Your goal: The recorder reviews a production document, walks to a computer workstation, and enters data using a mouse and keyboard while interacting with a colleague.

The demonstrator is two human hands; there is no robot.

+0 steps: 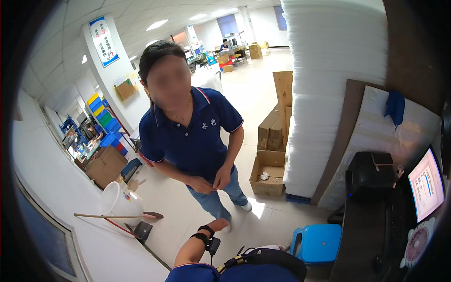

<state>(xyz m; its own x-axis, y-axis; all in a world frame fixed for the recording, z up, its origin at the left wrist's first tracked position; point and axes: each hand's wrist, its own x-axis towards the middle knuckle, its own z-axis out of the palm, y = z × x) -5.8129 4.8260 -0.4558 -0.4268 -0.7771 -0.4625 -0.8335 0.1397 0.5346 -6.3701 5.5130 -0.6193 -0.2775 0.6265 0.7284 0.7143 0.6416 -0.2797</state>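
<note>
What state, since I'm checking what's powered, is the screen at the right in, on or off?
On: the screen is brightly lit and shows a pale, pinkish display.

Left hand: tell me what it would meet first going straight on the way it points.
The left hand would probably meet the co-worker's jeans first, though depth is unclear and it may miss them.

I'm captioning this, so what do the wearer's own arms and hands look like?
The left arm has a dark blue sleeve, black wrist straps and a small boxy black device with a thin dark cable. The left hand looks ungloved. The right hand is not in view.
</note>
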